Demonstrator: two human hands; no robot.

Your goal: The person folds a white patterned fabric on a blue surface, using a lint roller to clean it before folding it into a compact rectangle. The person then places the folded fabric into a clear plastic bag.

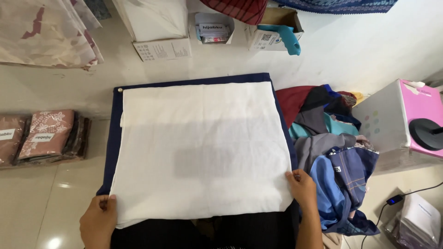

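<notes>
We see a white cloth [200, 147] spread flat over a navy mat [116, 121] on the tiled floor [41, 198]. The left hand [98, 220] pinches its near left corner, thumb on top and the fingers tucked beneath (out of sight). The right hand [302, 186] grips the near right edge, fingers curled together over the hem. Just right of it lies a heap of coloured garments [330, 143].

Bright, even indoor light — pretty soft. Grey shadow patch mid white cloth [203, 147]; small glare spot on floor tile left of it. Sharp focus overall — slight wide-angle bending toward edges.
</notes>
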